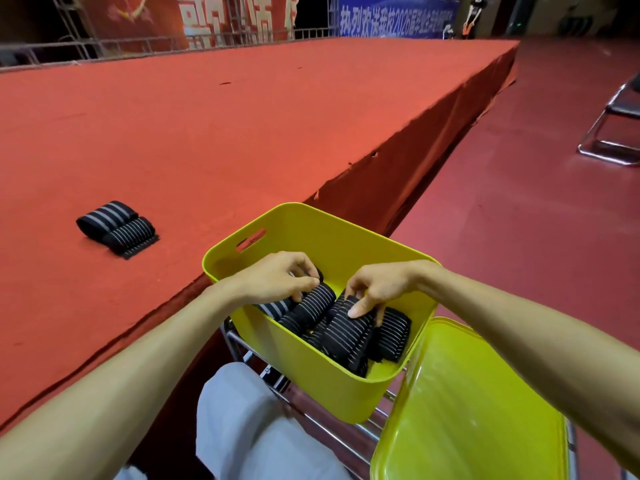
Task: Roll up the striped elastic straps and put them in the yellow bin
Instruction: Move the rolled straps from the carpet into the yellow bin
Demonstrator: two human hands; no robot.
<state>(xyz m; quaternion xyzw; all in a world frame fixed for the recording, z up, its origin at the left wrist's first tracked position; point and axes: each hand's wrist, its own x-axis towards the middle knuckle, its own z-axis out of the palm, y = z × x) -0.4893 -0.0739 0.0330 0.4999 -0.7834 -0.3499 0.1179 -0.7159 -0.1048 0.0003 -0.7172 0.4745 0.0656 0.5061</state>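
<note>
Pinching rolled straps (346,329) in the yellow bin (311,220) with left hand (277,277) and right hand (379,285), I find the remaining straps (117,228) mid-left, nearer my left.

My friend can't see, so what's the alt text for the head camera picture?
The left hand and right hand grip rolled striped straps inside a yellow bin. On the red stage at left lie two more straps; a yellow lid sits beside the bin.
</note>
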